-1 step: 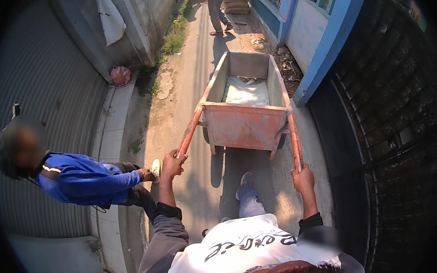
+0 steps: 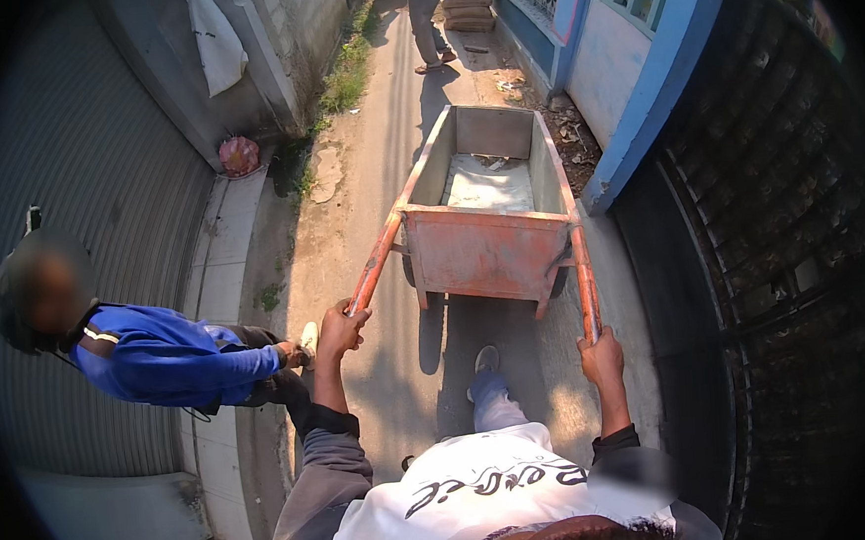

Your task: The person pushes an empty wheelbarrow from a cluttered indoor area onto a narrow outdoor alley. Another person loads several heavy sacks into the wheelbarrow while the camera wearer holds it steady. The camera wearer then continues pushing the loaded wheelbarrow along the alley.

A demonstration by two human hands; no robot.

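A worn orange-red handcart with a deep box body stands in front of me on the lane. Its two long handles reach back toward me. My left hand is closed round the end of the left handle. Round the end of the right handle my right hand is wrapped. Inside the cart's box a pale whitish sheet or layer lies on the floor, with small bits of debris at its far edge. Part of a wheel shows beside each side of the body.
A person in a blue jacket stands close on my left. Farther up the lane is another person's legs, near stacked sacks. A dark metal gate and blue pillar line the right; a roller shutter and pink bag the left.
Almost nothing differs. The view has shifted very slightly, and the legs up the lane have moved a little. Both hands keep their hold.
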